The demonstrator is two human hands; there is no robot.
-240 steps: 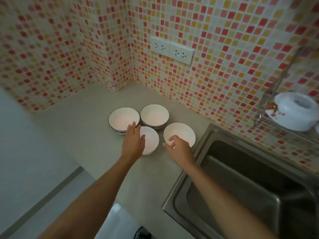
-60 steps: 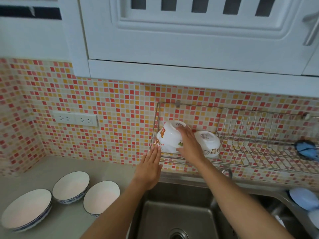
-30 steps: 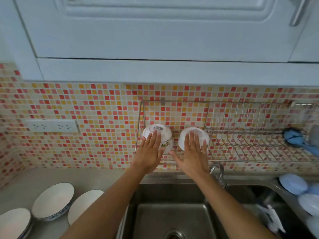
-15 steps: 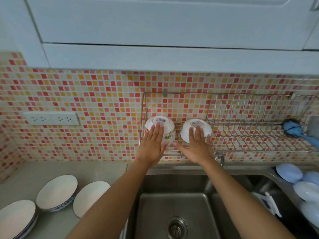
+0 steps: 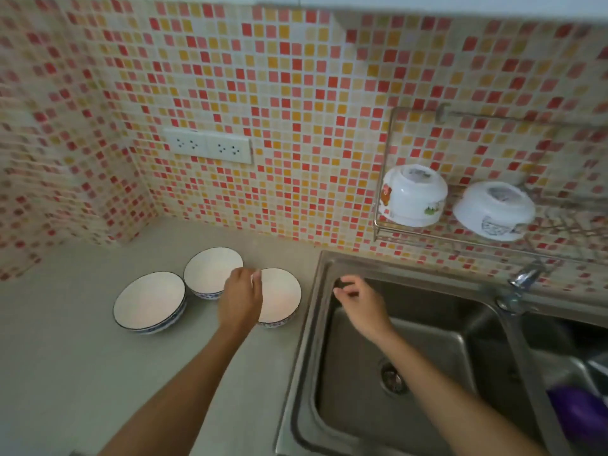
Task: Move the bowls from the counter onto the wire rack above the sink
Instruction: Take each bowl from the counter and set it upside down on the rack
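Two bowls [image 5: 413,195] sit upside down on the wire rack [image 5: 427,233] at two o'clock, likely to drain. Three bowls [image 5: 149,301] wait on the counter [image 5: 65,357]. The left hand [image 5: 240,299] hovers above one, fingers loosely curled, empty; the right hand [image 5: 360,302] likewise over the sink [image 5: 427,324].

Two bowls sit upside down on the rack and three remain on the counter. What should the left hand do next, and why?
Probably lower the left hand and grip the nearest blue-rimmed bowl: it hovers over that rim, holding nothing, and the wire rack has room.
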